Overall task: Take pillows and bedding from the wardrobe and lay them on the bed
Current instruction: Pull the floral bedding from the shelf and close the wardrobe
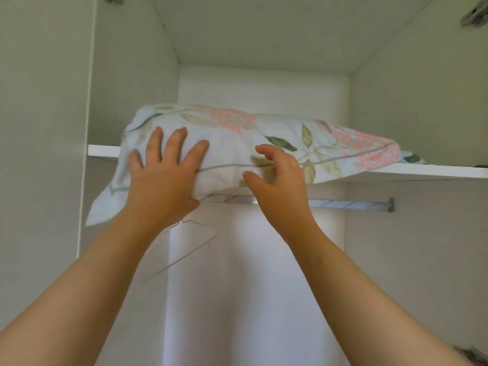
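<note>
Soft, even, diffuse daylight is filling the wardrobe (264,83); no hard glare is showing. A brighter patch is glowing on the back panel below the rail (351,204). Faint shadow is lying beneath the shelf (435,171). Whole frame is reading slightly soft; fingertips are blurring. Wide-angle distortion is bowing straight edges toward the corners.

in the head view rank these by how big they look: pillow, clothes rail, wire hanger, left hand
1. pillow, by far the largest.
2. clothes rail, long but thin and partly hidden by the hands.
3. left hand and wire hanger: too alike to rank, since the hand is nearer the camera and the hanger is faint.
</note>
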Demonstrator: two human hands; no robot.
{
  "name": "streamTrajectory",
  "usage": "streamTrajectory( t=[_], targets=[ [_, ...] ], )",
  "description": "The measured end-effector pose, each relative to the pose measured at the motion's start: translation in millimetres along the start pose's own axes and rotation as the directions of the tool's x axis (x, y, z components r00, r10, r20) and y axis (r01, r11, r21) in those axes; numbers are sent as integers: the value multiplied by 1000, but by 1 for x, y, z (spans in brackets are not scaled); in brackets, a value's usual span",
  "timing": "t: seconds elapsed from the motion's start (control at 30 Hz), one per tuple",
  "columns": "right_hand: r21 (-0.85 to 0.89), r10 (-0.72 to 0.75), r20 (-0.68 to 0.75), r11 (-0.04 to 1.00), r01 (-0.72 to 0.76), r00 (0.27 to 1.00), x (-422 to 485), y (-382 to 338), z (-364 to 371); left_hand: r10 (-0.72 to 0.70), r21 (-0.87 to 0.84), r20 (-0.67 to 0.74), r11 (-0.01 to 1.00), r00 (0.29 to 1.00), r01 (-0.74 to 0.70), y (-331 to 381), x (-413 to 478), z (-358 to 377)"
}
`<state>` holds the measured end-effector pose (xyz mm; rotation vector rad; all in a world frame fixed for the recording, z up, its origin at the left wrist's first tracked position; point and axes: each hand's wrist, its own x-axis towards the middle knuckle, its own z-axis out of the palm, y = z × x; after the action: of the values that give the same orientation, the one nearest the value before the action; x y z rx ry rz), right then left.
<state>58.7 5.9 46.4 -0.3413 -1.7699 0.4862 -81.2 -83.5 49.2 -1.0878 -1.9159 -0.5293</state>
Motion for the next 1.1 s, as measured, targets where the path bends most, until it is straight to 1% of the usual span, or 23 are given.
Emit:
streamTrajectory(
  t=[0.03, 0.07, 0.13, 0.2, 0.3, 0.37, 0.43, 0.5, 0.53, 0.57, 0.6, 0.67, 0.7, 0.73, 0.77, 0.8, 0.83, 0.87, 0.9, 0.93, 1.0, 1.07, 1.1],
  targets=[
    [3, -5, 3, 1000, 5, 1000, 0, -1, 1, 1, -61, -46, 998, 999, -3, -3, 3, 3],
    [11, -2, 8, 1000, 2, 1000, -1, -1, 2, -9, -144, -142, 990, 990, -11, -5, 4, 5],
    [16, 7, 20, 1000, -8, 1000, -3, -2, 1, -131, -361, -272, 932, 953, 25, -6, 7, 3],
    [13, 4, 16, 1000, -4, 1000, -6, -2, -1, -216, -495, -305, 868, 928, 40, -2, 9, -3],
    [-24, -36, 25, 999, 37, 999, -8, -2, -8, -250, -614, -261, 788, 933, 39, 15, 2, -17],
    [29, -23, 21, 999, 23, 1000, -10, 0, -13, -180, -672, -206, 741, 962, -5, 37, -9, -25],
    [230, 103, -2, 968, -100, 995, -10, -2, -20, -76, -715, -186, 694, 980, -82, 60, -18, -32],
    [415, 251, -5, 881, -227, 968, -8, -3, -28, 45, -788, -148, 598, 988, -145, 78, -29, -40],
    [469, 292, -13, 846, -253, 956, -8, -2, -33, 124, -794, -134, 580, 983, -181, 82, -34, -45],
    [498, 319, -29, 826, -263, 947, -8, -2, -38, 208, -766, -138, 598, 968, -238, 82, -37, -52],
    [500, 336, -51, 824, -267, 940, -9, -1, -42, 289, -731, -175, 603, 941, -321, 78, -38, -60],
    [461, 355, -98, 844, -274, 930, -11, 1, -51, 386, -611, -350, 596, 854, -520, 58, -27, -70],
    [447, 361, -109, 850, -279, 926, -13, 2, -55, 398, -526, -394, 641, 828, -559, 46, -17, -71],
    [444, 366, -108, 849, -285, 924, -14, 3, -58, 393, -432, -389, 721, 833, -541, 32, -4, -70],
    [448, 369, -98, 845, -290, 924, -15, 3, -61, 368, -343, -323, 813, 872, -470, 21, 8, -67],
    [450, 371, -79, 841, -299, 925, -17, 4, -64, 324, -274, -209, 886, 923, -374, 14, 19, -65],
    [441, 371, -53, 842, -312, 927, -18, 4, -66, 279, -225, -72, 931, 958, -288, 10, 27, -60],
    [426, 369, -27, 845, -323, 929, -19, 4, -69, 251, -203, 48, 950, 967, -236, 9, 33, -56],
    [410, 364, -11, 851, -328, 931, -19, 3, -71, 241, -207, 96, 954, 966, -218, 10, 35, -53],
    [399, 360, -11, 857, -326, 933, -19, 1, -73, 244, -230, 50, 947, 969, -226, 13, 36, -48],
    [397, 343, -35, 867, -302, 939, -19, -2, -75, 175, -278, -197, 933, 965, -227, 22, 30, -41],
    [378, 302, -56, 889, -260, 952, -20, -7, -74, 103, -292, -389, 929, 915, -229, 33, 18, -34],
    [355, 274, -72, 906, -232, 959, -20, -10, -71, 109, -305, -433, 916, 895, -259, 39, 9, -32]
  ],
)
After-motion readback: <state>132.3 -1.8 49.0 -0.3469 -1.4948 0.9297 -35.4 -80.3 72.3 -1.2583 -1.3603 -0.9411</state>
